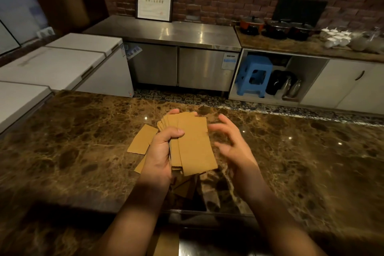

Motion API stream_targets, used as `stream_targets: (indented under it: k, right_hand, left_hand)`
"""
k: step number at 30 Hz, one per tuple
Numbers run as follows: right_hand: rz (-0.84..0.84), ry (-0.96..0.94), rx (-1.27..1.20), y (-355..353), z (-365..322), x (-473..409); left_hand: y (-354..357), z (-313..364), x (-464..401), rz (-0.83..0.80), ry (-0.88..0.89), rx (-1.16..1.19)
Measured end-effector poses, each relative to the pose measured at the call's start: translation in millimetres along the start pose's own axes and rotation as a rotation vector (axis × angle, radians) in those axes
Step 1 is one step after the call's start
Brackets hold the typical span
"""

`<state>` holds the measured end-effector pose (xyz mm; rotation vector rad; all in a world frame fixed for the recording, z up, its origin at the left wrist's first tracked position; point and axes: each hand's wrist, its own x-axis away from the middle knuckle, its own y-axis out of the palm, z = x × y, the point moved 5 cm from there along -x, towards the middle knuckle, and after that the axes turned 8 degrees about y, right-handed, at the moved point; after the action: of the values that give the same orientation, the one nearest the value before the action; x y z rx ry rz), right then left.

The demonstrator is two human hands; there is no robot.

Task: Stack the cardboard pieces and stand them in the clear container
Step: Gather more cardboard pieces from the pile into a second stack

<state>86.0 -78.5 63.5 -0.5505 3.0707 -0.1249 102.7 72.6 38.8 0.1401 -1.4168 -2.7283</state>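
Partly hidden cardboard stack [192,143] in left hand's [159,154] grip, blurred right hand [232,143] loose-fingered alongside.

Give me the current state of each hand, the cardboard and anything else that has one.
Left hand: grips the stack, thumb across its face.
Right hand: off the stack, fingers spread, holding nothing.
Stack: fanned, uneven, raised above the counter.
Loose pieces: lying flat on the counter, beside and under the left hand.
Clear container: not in view.
Pots: lids on.
Cabinet doors: closed.
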Motion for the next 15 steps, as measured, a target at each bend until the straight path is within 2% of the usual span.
stream_targets:
  k: [2, 4, 7, 9, 13, 15]
  right_hand:
    - [0.057, 0.1, -0.067, -1.6, 3.4, 5.4]
    - [0.048, 0.201, 0.062, 2.7, 8.9, 8.9]
    - [0.068, 0.209, 0.109, 2.9, 4.1, 8.0]
    - [0.084, 0.225, -0.001, -3.7, 0.1, 3.5]
    - [0.12, 0.314, -0.429, -19.1, -3.3, -7.0]
    - [0.133, 0.284, -0.437, -29.6, -8.3, -13.5]
  left_hand:
    - [0.9, 4.4, -1.6, 0.028, 0.08, 0.007]
    - [2.4, 8.7, -2.6, 0.037, 0.133, 0.011]
    - [4.0, 10.7, -2.6, 0.042, 0.169, -0.018]
    - [4.7, 9.2, -2.1, 0.048, 0.154, -0.014]
    - [5.5, 4.9, 1.4, 0.014, 0.082, -0.006]
    - [6.7, 2.1, 2.2, -0.014, 0.01, 0.04]
